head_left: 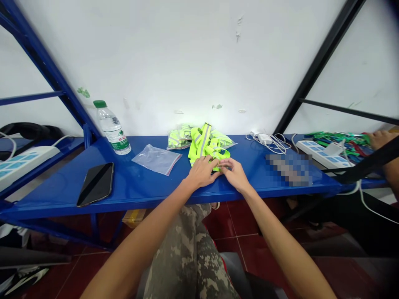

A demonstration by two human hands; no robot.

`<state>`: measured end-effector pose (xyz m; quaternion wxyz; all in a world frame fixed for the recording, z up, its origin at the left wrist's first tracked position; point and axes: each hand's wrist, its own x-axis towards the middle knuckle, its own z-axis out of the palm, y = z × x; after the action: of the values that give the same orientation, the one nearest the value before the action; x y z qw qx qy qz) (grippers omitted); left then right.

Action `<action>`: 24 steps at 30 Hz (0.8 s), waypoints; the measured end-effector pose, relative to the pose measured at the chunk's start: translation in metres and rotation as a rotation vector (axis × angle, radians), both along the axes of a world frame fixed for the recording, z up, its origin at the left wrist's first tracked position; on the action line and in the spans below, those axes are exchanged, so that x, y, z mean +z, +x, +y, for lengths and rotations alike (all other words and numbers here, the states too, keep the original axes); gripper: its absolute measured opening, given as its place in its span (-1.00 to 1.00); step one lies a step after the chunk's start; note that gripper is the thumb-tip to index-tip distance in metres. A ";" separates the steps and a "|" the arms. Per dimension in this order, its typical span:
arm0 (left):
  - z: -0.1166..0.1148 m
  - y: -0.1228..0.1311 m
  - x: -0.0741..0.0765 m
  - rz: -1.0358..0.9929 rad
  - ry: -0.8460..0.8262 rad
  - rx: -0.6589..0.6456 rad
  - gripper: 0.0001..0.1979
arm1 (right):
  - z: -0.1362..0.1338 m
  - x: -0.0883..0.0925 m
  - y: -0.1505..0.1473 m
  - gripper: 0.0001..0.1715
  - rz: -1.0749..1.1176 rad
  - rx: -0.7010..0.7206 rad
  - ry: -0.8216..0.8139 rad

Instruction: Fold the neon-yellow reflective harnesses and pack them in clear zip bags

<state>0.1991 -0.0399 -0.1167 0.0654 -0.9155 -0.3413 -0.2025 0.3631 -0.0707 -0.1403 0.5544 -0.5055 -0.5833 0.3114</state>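
Observation:
A bundle of neon yellow straps with grey reflective stripes [202, 141] lies on the blue table [134, 189], close to the wall. At its front edge my left hand [204, 171] has its fingers bent around part of the straps. My right hand [233, 172] touches the left one, its thumb and fingers pinched on the same strap material. The small part between the fingertips is mostly hidden. Behind the bundle are clear bags with more yellow straps [180, 138]. An empty-looking clear zip bag [156, 159] lies flat to the left.
A water bottle [114, 131] and a black phone [96, 184] are at the left. To the right are a white charger with cable [264, 138] and a blurred-out item [289, 169]. Power strips [322, 154] flank the table; another person's hand [382, 139] shows far right.

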 end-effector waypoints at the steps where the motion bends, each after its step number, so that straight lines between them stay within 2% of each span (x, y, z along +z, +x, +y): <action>1: 0.000 0.000 0.001 0.024 0.003 -0.003 -0.60 | 0.004 0.005 0.003 -0.78 0.034 -0.015 -0.054; 3: 0.000 0.001 0.003 0.055 0.010 -0.002 -0.57 | 0.016 0.019 0.012 -0.81 -0.014 -0.075 -0.103; 7: -0.005 0.005 0.007 0.086 0.013 0.007 -0.51 | 0.058 0.044 0.037 -0.81 -0.331 -0.312 0.014; 9: -0.007 0.008 0.007 0.117 0.009 -0.016 -0.50 | 0.080 0.051 0.043 -0.78 -0.345 -0.300 -0.061; 11: -0.008 0.009 0.006 0.150 0.005 -0.047 -0.56 | 0.098 0.054 0.041 -0.78 -0.325 -0.238 -0.222; 13: -0.007 0.009 0.005 0.162 -0.005 -0.068 -0.60 | 0.108 0.056 0.034 -0.77 -0.332 -0.175 -0.375; 15: -0.006 0.008 0.004 0.158 -0.018 -0.076 -0.61 | 0.112 0.059 0.025 -0.72 -0.384 -0.129 -0.453; 18: -0.008 0.004 0.003 0.156 -0.037 -0.105 -0.60 | 0.115 0.061 0.015 -0.61 -0.536 -0.088 -0.457; 20: -0.010 0.002 0.001 0.151 -0.046 -0.108 -0.56 | 0.119 0.061 0.012 -0.61 -0.598 -0.076 -0.434; 22: -0.012 0.002 -0.001 0.147 -0.049 -0.080 -0.52 | 0.125 0.061 0.012 -0.69 -0.525 -0.116 -0.383; 24: -0.013 0.002 -0.003 0.146 -0.052 -0.056 -0.49 | 0.134 0.065 0.016 -0.80 -0.319 -0.197 -0.321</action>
<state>0.2006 -0.0532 -0.1197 0.0607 -0.9384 -0.3152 -0.1281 0.3791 0.0629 -0.0754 0.3957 -0.6842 -0.5543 0.2607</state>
